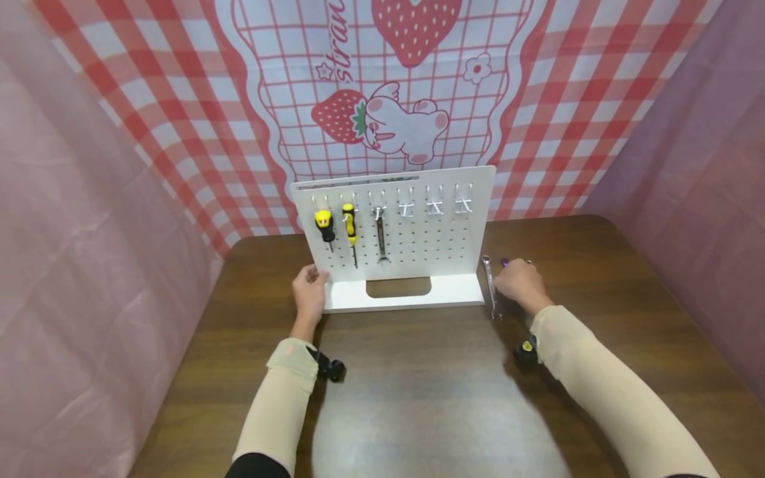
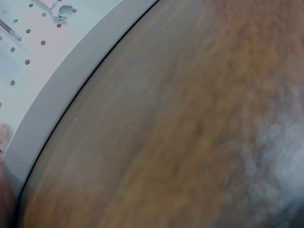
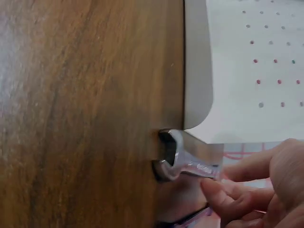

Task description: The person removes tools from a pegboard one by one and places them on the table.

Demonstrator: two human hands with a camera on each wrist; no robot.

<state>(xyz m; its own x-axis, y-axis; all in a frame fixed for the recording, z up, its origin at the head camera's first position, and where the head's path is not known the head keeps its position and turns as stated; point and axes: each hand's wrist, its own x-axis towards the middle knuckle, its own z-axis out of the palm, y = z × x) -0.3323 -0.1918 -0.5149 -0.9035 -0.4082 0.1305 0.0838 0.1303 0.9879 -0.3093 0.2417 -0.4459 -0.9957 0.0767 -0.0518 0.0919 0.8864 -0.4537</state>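
Observation:
A white pegboard stand sits upright on the table. My left hand grips its left edge, with a fingertip showing on the board's face in the left wrist view. Beside the stand's right end, my right hand pinches a silver open-end wrench between thumb and fingers. The wrench's jaw end points toward the near side. A purple-handled thing lies beyond it, mostly hidden by the hand. On the board hang a stubby yellow-and-black screwdriver, a longer screwdriver and another wrench.
Several clear hooks run along the board's upper right. The brown wooden table extends in front of the stand. Behind it hangs a red-checked strawberry cloth, and pink curtains border the sides.

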